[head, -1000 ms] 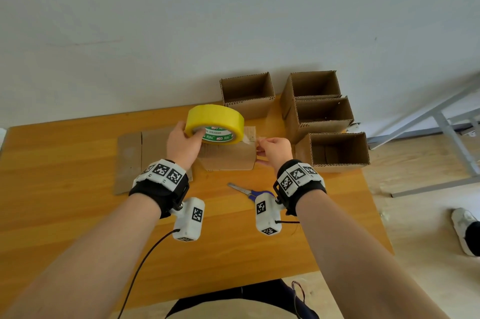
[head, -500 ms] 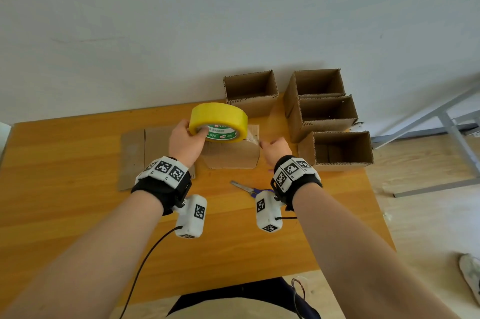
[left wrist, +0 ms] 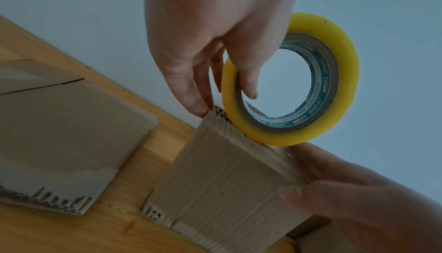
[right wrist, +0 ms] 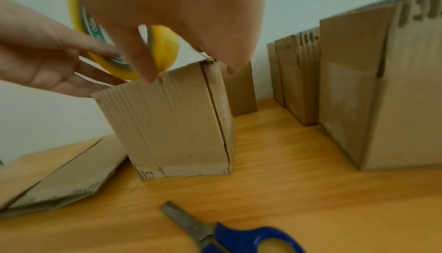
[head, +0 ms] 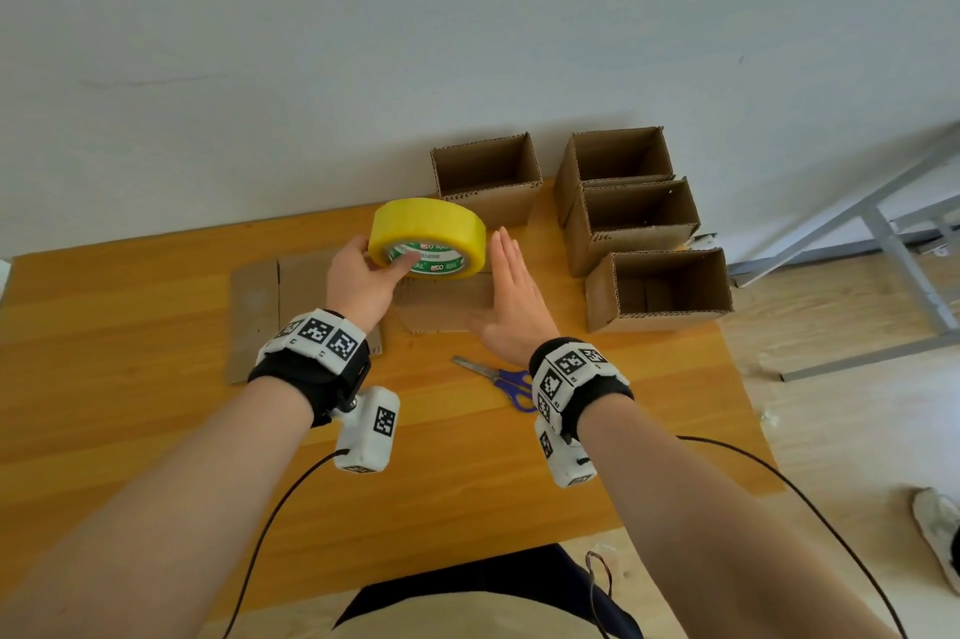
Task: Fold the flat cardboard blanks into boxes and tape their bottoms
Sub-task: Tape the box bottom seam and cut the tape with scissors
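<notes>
Left hand (head: 363, 286) grip: curled round tape roll (head: 427, 237), atop upturned box (left wrist: 229, 177) | right hand (head: 511, 295) flat-fingered, holding nothing, against box's right side | I judge tape runs rightward.

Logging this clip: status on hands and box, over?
Left hand grips tape roll over upturned box. Right hand flat on box's right side. Scissors on table, clear of work.

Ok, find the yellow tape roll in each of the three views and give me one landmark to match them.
Head: tape roll centre, in the left hand.
Left wrist: upper right, thumb through its core.
Right wrist: upper left, partly behind the right hand.
Shared landmark: the box under it.
</notes>
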Available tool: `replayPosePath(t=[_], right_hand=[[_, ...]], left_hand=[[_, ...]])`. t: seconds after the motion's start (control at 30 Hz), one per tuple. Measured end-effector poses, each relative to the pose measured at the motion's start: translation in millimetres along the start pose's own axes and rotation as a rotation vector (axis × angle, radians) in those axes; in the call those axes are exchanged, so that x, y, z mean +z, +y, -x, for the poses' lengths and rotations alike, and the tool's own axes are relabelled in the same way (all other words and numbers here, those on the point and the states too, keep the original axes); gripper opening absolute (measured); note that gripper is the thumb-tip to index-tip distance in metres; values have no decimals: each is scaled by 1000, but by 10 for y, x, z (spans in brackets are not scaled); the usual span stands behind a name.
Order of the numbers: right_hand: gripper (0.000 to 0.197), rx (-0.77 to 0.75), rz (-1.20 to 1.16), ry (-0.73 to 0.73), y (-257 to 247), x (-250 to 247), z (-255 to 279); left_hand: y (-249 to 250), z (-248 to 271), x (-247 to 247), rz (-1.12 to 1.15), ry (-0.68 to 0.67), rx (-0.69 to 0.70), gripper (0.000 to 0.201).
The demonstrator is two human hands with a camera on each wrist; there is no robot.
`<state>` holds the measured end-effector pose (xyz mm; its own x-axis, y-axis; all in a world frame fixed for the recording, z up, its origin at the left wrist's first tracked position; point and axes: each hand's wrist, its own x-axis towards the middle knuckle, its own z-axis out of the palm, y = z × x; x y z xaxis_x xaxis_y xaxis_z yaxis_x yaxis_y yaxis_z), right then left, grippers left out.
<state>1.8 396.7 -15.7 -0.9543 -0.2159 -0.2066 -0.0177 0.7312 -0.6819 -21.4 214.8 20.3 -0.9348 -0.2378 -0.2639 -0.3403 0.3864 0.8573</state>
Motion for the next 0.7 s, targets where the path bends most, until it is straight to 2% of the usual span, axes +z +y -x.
replayPosePath(t=[0.07, 0.17, 0.33, 0.5, 0.6, 0.7], right_hand=[[102, -6, 134, -23, 11, 37, -30], [97, -21, 270, -14, 35, 58, -49], [90, -54, 449, -6, 56, 62, -51], [89, -97, 470, -17, 50, 23, -65], [89, -106, 468, -15, 35, 39, -72], [88, -110, 458, -7, 27, 45, -78]], left_hand=[[-2, -3, -7, -27, -3, 19, 34], [13, -5, -17, -85, -7, 37, 32], [66, -12, -44, -49, -42, -20, 28], [80, -46, -151, 60, -97, -12, 26], [75, -61, -242, 10, -84, 47, 31], [50, -122, -401, -87, -21, 86, 28]])
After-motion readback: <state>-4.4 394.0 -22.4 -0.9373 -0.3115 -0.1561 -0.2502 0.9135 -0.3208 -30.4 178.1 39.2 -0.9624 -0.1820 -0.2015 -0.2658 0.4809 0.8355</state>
